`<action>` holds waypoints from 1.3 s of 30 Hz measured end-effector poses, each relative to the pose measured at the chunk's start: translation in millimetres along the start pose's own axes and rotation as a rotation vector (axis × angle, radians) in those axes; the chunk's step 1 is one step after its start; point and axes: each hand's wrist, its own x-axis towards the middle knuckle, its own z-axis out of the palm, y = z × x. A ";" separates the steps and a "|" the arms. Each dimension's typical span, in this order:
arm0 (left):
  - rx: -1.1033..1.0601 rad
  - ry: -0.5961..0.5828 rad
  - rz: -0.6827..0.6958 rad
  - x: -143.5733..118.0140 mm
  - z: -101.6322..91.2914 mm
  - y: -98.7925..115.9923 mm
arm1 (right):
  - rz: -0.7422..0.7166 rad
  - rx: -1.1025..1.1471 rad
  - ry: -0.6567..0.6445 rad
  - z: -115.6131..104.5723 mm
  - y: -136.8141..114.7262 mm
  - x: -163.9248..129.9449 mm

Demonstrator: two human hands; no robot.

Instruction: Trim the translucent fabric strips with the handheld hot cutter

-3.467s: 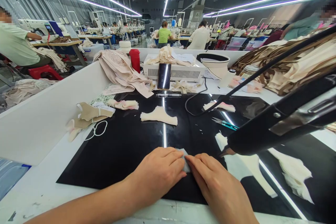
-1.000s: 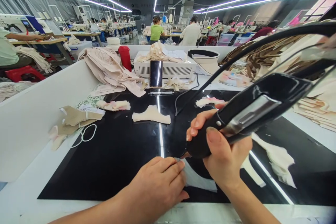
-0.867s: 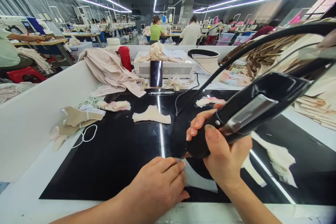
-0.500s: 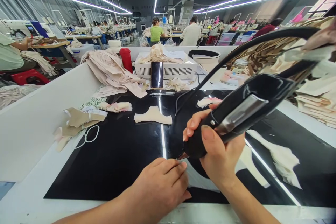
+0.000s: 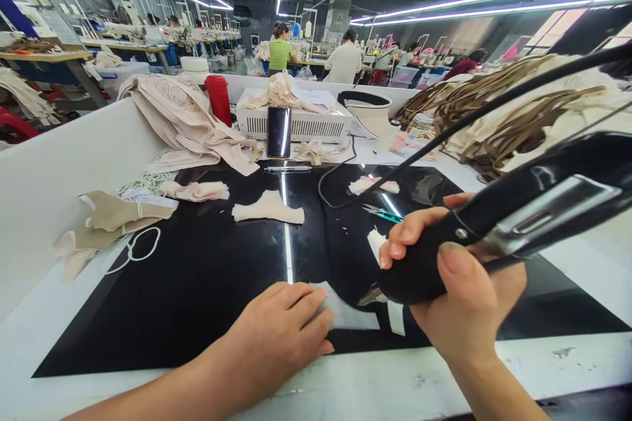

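Workbench with glossy black mat (image 5: 207, 289). Left hand (image 5: 276, 332) lies flat, fingers pressing a thin pale fabric piece (image 5: 345, 312) at the mat's near edge. Right hand (image 5: 459, 289) grips a black corded hand tool (image 5: 494, 227), its tip just beside the fabric's right end. Teal-handled scissors (image 5: 382, 212) lie farther back on the mat.

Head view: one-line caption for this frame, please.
Left hand flat on a pale fabric piece on the black mat; right hand grips a black corded tool.
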 end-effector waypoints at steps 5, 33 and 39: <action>0.002 -0.004 0.023 0.5 -2.2 -2.3 | -0.018 -0.034 0.003 -16.6 -7.2 -6.2; -0.185 -0.089 0.000 31.1 6.8 6.8 | -0.028 -0.077 0.007 -20.3 -1.2 -19.9; -0.155 -0.047 0.013 24.6 10.5 10.7 | -0.034 -0.069 0.013 -16.8 0.7 -21.2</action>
